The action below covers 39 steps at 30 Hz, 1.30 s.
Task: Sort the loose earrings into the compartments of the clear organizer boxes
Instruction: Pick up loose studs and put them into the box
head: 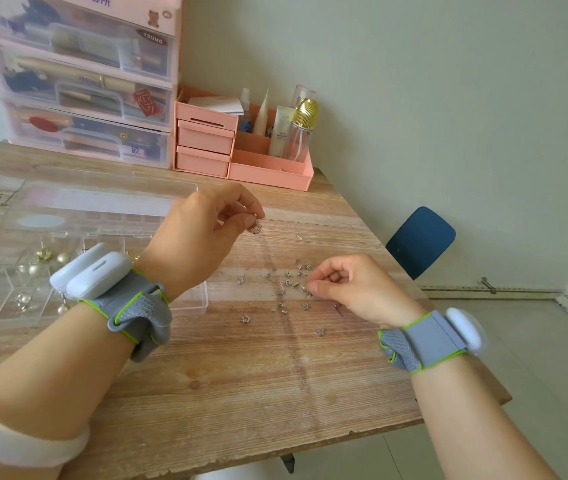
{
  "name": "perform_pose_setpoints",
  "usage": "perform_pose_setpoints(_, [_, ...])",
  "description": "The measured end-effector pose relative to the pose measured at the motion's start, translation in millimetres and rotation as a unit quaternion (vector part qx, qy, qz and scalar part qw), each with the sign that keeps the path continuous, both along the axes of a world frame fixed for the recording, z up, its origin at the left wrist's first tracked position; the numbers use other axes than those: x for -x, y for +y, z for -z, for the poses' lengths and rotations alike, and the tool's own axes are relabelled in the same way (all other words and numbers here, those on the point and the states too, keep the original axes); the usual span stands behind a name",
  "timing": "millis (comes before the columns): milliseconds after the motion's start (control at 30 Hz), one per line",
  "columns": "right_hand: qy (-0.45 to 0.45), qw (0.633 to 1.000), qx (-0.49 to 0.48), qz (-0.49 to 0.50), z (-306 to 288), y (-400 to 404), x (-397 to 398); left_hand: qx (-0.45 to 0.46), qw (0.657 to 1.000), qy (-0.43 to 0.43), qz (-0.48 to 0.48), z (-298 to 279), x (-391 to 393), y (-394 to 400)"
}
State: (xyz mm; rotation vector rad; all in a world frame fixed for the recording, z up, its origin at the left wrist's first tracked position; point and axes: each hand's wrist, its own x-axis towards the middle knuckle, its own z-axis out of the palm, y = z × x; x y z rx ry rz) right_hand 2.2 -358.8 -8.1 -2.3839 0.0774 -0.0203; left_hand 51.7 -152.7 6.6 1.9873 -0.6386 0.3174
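The left hand (206, 233) pinched a flower stud earring (256, 227); the right hand (348, 285) pinched another among scattered studs (286, 289), organizer box (15, 285) lying leftward.

organizer box (185, 299) left on table (241, 375) | loose earrings (286, 292) right of it
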Motion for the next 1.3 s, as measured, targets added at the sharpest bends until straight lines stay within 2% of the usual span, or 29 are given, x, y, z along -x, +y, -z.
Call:
perform_pose_setpoints(167, [-0.012, 1.000, 0.014, 0.009, 0.2, 0.0, -4.5, 0.001, 1.000, 0.001, -0.001, 0.5, -0.3, -0.4])
perform_pose_setpoints(567, [0.046, 0.998, 0.037, -0.030, -4.4, 2.3, -7.7, -0.004, 1.000, 0.002, 0.001, 1.5, -1.9, -0.2])
perform_pose_setpoints(900, [0.025, 0.999, 0.006, -0.035, -3.5, 5.9, -7.3, 0.000, 1.000, -0.004, 0.005, 1.0, -1.9, -0.8])
perform_pose_setpoints(1067, [0.041, 0.998, 0.028, -0.028, -2.1, 9.1, -9.3, -0.004, 1.000, -0.006, 0.005, 1.0, -2.2, -0.8])
perform_pose_setpoints(1300, [0.011, 0.999, 0.030, -0.027, 2.3, 15.0, -13.8, -0.004, 1.000, -0.009, 0.004, 0.8, -1.4, -1.1])
